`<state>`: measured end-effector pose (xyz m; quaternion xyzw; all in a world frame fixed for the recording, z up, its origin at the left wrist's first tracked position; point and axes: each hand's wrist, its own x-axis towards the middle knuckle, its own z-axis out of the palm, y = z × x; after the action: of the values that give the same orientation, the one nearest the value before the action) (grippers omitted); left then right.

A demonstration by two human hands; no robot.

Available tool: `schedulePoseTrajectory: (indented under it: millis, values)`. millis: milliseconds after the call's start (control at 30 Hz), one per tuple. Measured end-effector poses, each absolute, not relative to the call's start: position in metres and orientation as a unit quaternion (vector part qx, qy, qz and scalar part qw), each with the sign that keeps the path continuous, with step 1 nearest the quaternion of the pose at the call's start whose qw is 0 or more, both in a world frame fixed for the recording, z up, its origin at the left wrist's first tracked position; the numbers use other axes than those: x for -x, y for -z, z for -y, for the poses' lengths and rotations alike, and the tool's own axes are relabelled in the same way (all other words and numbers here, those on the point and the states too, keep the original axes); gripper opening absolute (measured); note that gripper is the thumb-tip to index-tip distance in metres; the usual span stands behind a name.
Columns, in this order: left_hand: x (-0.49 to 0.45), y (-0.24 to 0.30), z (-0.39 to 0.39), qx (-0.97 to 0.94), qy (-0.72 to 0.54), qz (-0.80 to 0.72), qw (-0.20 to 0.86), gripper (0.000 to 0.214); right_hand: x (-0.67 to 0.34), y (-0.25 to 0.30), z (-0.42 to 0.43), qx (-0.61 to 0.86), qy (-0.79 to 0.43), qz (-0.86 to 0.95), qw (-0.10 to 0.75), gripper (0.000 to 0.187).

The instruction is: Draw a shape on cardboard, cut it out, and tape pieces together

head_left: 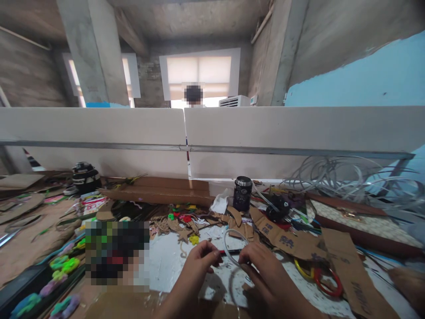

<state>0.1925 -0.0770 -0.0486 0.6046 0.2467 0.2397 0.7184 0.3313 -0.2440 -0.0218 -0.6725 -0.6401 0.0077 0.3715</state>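
Observation:
My right hand [264, 270] is closed around a thin whitish tube [228, 241], which curves up in a loop to the left of the fingers. My left hand [203, 261] is held just left of it, thumb and fingertips pinched together; whatever is in the pinch is too small to make out. Between the two hands shows a slim red and black stick [234, 251], perhaps a pen; I cannot tell whether the left fingertips touch it. Beneath both hands is a white, marked work surface [166, 261].
Cardboard pieces [285, 239], a red ring [328, 283] and a handbag [365, 221] lie right. Behind stand a dark open flask [242, 195], a white tissue [220, 202] and coiled clear tubing [341, 177]. Colourful fuzzy strips [59, 274] lie left. A person's head [193, 94] shows above the partition [265, 128].

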Motion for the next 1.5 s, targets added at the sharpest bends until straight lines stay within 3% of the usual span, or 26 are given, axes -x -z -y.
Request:
schedulePoseTrajectory:
  millis: [133,300,400,667,833,967,1100,1233,1300,1400,1500]
  values:
    - [-0.188,0.041,0.081,-0.608,-0.253,-0.26,0.706,0.039,-0.336,0.028,0.245,0.679,-0.001,0.635,0.369,0.017]
    - [-0.189,0.039,0.091,-0.619,-0.24,-0.268,0.698,0.04,-0.349,0.045,0.242,0.654,0.029,0.669,0.352,0.003]
    - [-0.192,0.041,0.098,-0.615,-0.228,-0.267,0.706,0.047,-0.354,0.056,0.238,0.633,0.054,0.695,0.337,0.018]
    - [-0.191,0.038,0.085,-0.576,-0.259,-0.255,0.732,0.05,-0.358,0.031,0.25,0.7,0.055,0.606,0.373,0.028]
    - [-0.186,0.031,0.065,-0.551,-0.283,-0.26,0.741,0.048,-0.383,0.019,0.256,0.745,-0.121,0.612,0.236,0.045]
    - [-0.184,0.028,0.068,-0.55,-0.282,-0.255,0.744,0.046,-0.388,0.03,0.254,0.745,-0.155,0.623,0.182,0.047]
    - [-0.185,0.027,0.073,-0.56,-0.27,-0.242,0.745,0.045,-0.39,0.044,0.246,0.805,-0.059,0.541,0.236,0.031]
    - [-0.186,0.029,0.076,-0.573,-0.253,-0.218,0.748,0.046,-0.388,0.046,0.239,0.818,-0.035,0.492,0.296,0.035]
    - [-0.187,0.03,0.079,-0.581,-0.237,-0.198,0.753,0.047,-0.38,0.042,0.237,0.771,-0.108,0.494,0.386,0.032]
    - [-0.188,0.031,0.086,-0.588,-0.199,-0.16,0.767,0.052,-0.364,0.036,0.233,0.614,-0.3,0.471,0.558,0.043]
    - [-0.184,0.028,0.093,-0.592,-0.147,-0.12,0.783,0.049,-0.353,0.033,0.232,0.534,-0.383,0.428,0.621,0.053]
